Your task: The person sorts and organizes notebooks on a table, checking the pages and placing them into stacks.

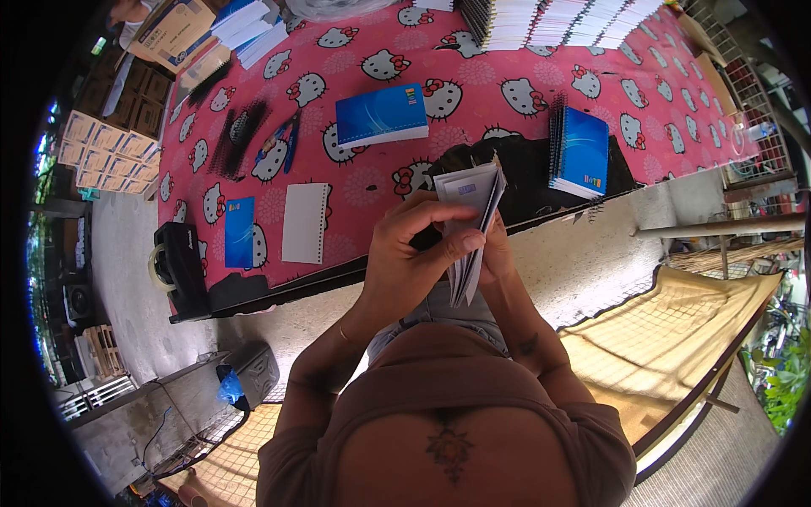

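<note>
A thin stack of white paper sheets [464, 188] with a small purple printed mark is held upright before me at the table's near edge. My left hand [411, 245] pinches its left side, thumb across the sheets. My right hand [497, 252] grips it from the right, its fingers partly hidden behind the paper. The lower ends of the sheets fan slightly apart. Just beyond lies a stack of blue covers or notebooks [382, 116]. On the right, spiral-bound blue notebooks [583, 152] rest on a black patch. To the left are a punched white sheet pad [305, 224] and a blue card [239, 232].
Pliers [291, 144] and black binding coils [240, 138] lie on the pink patterned tablecloth [355, 198]. A black tape dispenser [182, 270] stands at the left corner. Stacked notebooks [557, 21] line the far edge. Cartons [114, 152] stand left, a mesh-covered frame [667, 329] right.
</note>
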Tool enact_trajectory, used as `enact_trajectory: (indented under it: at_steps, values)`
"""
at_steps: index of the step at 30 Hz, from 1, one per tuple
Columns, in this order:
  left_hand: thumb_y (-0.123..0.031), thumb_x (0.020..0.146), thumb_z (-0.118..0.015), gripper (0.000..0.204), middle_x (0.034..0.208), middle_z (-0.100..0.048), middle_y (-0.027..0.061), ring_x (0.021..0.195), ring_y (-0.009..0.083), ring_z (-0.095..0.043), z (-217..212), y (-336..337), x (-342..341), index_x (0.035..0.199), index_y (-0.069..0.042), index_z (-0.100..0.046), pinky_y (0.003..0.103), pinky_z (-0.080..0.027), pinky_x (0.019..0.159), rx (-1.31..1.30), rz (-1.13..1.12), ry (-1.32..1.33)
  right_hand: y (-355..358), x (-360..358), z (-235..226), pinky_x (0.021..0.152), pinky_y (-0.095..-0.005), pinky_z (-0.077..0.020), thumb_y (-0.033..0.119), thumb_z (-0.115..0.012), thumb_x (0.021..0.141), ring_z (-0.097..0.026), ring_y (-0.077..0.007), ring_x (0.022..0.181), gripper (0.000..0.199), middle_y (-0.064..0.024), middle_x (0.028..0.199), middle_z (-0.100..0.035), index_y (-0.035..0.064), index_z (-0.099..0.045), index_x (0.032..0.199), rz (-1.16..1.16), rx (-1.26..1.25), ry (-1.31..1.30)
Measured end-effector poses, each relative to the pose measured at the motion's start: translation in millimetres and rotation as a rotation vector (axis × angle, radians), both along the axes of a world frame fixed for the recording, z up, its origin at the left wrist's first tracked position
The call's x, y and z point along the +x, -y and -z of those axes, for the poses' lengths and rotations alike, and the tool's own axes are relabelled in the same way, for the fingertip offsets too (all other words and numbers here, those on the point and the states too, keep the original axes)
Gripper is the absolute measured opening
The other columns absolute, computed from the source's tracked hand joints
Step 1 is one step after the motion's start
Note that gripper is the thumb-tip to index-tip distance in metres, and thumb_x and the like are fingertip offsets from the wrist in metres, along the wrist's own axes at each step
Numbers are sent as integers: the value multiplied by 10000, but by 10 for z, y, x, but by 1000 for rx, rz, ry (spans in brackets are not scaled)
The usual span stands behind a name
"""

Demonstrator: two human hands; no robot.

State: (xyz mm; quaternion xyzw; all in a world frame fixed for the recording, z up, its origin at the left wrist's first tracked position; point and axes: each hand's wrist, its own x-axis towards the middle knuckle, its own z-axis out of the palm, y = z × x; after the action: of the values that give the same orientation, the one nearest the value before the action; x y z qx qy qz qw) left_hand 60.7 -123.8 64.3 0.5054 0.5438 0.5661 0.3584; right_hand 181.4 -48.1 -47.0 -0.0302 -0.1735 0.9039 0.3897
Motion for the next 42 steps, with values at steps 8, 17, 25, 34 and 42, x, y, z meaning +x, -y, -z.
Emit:
enact_trajectory:
  at_steps: [8, 17, 25, 34, 42]
  values:
    - [-78, 864, -739, 243, 1045, -652, 83, 985, 152, -609, 11, 1, -4, 1090, -1, -692, 289, -465, 858, -1, 15, -17, 5, 0, 11, 932, -348, -562, 272, -763, 863, -647, -197, 1093, 567, -89, 1220, -630, 101, -502, 1336, -5, -25, -16]
    - [-31, 889, -664, 210, 1041, -655, 92, 983, 147, -615, 43, 33, -32, 1094, 2, -692, 287, -470, 845, -19, -37, -52, -13, -14, -61, 966, -370, -546, 248, -763, 863, -621, -217, 1143, 572, -99, 1267, -605, 113, -487, 1345, -29, -1, -40]
    - [-100, 829, -774, 280, 1014, -661, 82, 979, 166, -625, -7, -1, -11, 1083, -5, -705, 293, -473, 864, 37, -1, -65, 3, -15, -62, 954, -355, -546, 251, -756, 871, -628, -198, 1125, 541, -88, 1247, -616, 118, -503, 1330, 15, 15, -32]
    - [-104, 821, -790, 295, 1022, -662, 82, 985, 158, -623, 16, 5, -10, 1087, -6, -709, 292, -476, 864, 8, 16, 15, 12, 5, -15, 949, -345, -551, 263, -751, 873, -637, -185, 1110, 532, -74, 1232, -628, 117, -518, 1328, 5, 6, -8]
    - [-104, 827, -785, 290, 1027, -653, 77, 993, 157, -614, 23, 3, -12, 1087, -3, -706, 292, -473, 869, -15, 29, 21, 9, 17, 71, 942, -348, -558, 278, -762, 860, -645, -193, 1102, 567, -85, 1226, -632, 103, -508, 1336, -14, -34, -7]
